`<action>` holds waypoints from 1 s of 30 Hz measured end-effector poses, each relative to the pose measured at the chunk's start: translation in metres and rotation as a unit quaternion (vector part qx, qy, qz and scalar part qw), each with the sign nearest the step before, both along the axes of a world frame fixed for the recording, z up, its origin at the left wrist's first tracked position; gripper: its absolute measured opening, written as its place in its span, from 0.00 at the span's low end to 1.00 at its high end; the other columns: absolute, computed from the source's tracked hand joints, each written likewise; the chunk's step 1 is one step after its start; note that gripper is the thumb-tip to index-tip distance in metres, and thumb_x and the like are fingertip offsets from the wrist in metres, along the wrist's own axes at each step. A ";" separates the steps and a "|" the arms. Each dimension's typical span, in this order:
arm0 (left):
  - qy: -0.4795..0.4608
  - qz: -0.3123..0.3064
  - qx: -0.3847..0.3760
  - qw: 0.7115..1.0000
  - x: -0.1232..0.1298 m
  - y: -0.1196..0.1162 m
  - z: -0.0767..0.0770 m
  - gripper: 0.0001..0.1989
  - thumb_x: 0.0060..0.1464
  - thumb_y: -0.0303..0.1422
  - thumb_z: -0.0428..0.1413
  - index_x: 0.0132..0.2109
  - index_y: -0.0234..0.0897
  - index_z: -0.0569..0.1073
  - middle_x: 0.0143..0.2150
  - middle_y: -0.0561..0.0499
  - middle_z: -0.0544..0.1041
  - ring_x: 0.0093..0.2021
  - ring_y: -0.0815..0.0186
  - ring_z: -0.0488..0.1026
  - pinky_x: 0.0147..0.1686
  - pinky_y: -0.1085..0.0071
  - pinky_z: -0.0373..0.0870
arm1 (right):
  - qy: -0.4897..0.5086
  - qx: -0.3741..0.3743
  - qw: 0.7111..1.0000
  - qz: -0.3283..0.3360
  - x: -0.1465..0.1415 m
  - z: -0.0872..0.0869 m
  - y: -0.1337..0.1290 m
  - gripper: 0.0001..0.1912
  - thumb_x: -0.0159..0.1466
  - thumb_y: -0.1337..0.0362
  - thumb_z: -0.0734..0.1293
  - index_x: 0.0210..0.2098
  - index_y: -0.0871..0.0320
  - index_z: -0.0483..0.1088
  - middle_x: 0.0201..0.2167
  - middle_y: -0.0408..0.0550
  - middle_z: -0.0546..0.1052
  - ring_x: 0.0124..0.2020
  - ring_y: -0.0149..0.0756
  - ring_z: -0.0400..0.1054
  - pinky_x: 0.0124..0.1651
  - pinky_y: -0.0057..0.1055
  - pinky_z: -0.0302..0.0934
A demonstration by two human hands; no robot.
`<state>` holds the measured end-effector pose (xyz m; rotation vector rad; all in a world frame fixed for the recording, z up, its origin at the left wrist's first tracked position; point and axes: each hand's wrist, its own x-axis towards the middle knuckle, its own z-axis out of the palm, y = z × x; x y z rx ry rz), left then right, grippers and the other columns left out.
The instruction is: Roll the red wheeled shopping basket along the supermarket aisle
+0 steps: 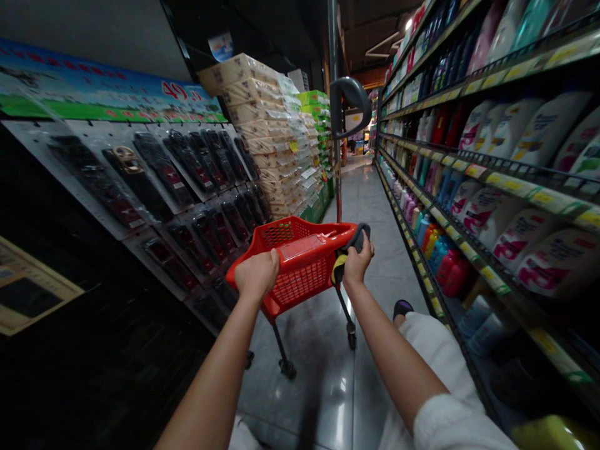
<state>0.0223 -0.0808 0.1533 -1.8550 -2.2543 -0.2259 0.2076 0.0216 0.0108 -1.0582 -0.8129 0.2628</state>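
A small red plastic shopping cart (302,284) on dark legs with wheels stands in front of me. My left hand (257,274) is wrapped round the left part of its red handle. At the handle's right end, my right hand (359,257) is closed on a dark grey cloth-like thing (360,236); whether its fingers also press on the handle is hard to tell. A yellow and black thing (338,270) hangs just below that hand. A dark grey pole (334,56) with a looped grip (349,107) rises behind the cart.
Shelves (497,181) of shampoo and other bottles line the right side. On the left hangs a rack of packaged belts (187,162) under a price banner (107,90). Stacked boxes (265,131) stand beyond it. A tiled aisle (365,194) runs ahead between them.
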 end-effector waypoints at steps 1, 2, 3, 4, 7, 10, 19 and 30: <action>0.000 0.003 0.004 1.000 0.002 0.001 -0.001 0.34 0.64 0.41 0.32 0.42 0.30 0.81 0.42 0.35 0.81 0.44 0.46 0.79 0.38 0.60 0.71 | 0.028 -0.008 0.999 -0.028 -0.015 -0.001 -0.012 0.37 0.54 0.71 0.55 0.64 0.61 0.60 0.62 0.56 0.61 0.64 0.42 0.57 0.66 0.44 0.53; 0.001 0.004 0.008 1.000 0.004 0.001 -0.002 0.33 0.64 0.41 0.32 0.42 0.30 0.81 0.42 0.35 0.82 0.44 0.47 0.79 0.37 0.60 0.71 | 0.029 -0.006 0.999 -0.036 -0.030 -0.002 -0.025 0.36 0.54 0.71 0.56 0.63 0.58 0.61 0.63 0.55 0.58 0.66 0.43 0.55 0.68 0.46 0.50; 0.003 0.007 0.011 1.000 0.006 0.002 -0.003 0.33 0.64 0.40 0.32 0.42 0.30 0.81 0.41 0.35 0.82 0.43 0.47 0.79 0.37 0.60 0.71 | 0.005 0.000 0.999 -0.034 -0.045 -0.002 -0.038 0.35 0.55 0.71 0.57 0.63 0.56 0.63 0.64 0.53 0.56 0.67 0.43 0.53 0.69 0.47 0.48; 0.004 0.010 0.015 1.000 0.007 0.003 -0.005 0.33 0.64 0.40 0.33 0.42 0.30 0.81 0.41 0.35 0.82 0.43 0.47 0.79 0.36 0.60 0.71 | -0.031 0.012 0.999 -0.021 -0.057 -0.002 -0.049 0.34 0.55 0.70 0.58 0.62 0.55 0.64 0.65 0.53 0.55 0.67 0.44 0.53 0.69 0.48 0.48; 0.009 0.012 0.029 0.999 0.010 0.004 -0.008 0.32 0.64 0.39 0.33 0.42 0.30 0.81 0.40 0.35 0.82 0.42 0.47 0.79 0.36 0.60 0.71 | -0.127 0.051 0.991 0.009 -0.071 -0.002 -0.066 0.28 0.59 0.65 0.63 0.60 0.54 0.67 0.65 0.53 0.56 0.66 0.46 0.55 0.68 0.48 0.51; 0.012 0.010 0.043 0.999 0.010 0.004 -0.011 0.32 0.64 0.39 0.33 0.42 0.29 0.81 0.38 0.34 0.81 0.41 0.47 0.80 0.35 0.61 0.71 | -0.145 0.055 0.988 -0.008 -0.048 -0.001 -0.052 0.23 0.61 0.63 0.64 0.56 0.53 0.71 0.62 0.53 0.61 0.63 0.44 0.59 0.67 0.46 0.53; 0.008 0.006 0.057 0.998 0.030 0.010 -0.013 0.32 0.65 0.37 0.33 0.42 0.27 0.80 0.38 0.34 0.81 0.39 0.47 0.80 0.34 0.60 0.71 | -0.151 0.071 0.986 0.015 -0.041 0.012 -0.048 0.23 0.64 0.68 0.61 0.58 0.53 0.70 0.62 0.53 0.63 0.63 0.41 0.60 0.67 0.43 0.54; 0.002 -0.005 0.014 1.000 0.023 -0.003 -0.002 0.36 0.65 0.42 0.30 0.41 0.31 0.82 0.40 0.36 0.82 0.41 0.48 0.79 0.35 0.60 0.71 | -0.145 0.050 0.988 0.006 0.015 0.021 -0.019 0.24 0.54 0.72 0.61 0.48 0.55 0.77 0.56 0.49 0.71 0.58 0.40 0.65 0.65 0.40 0.57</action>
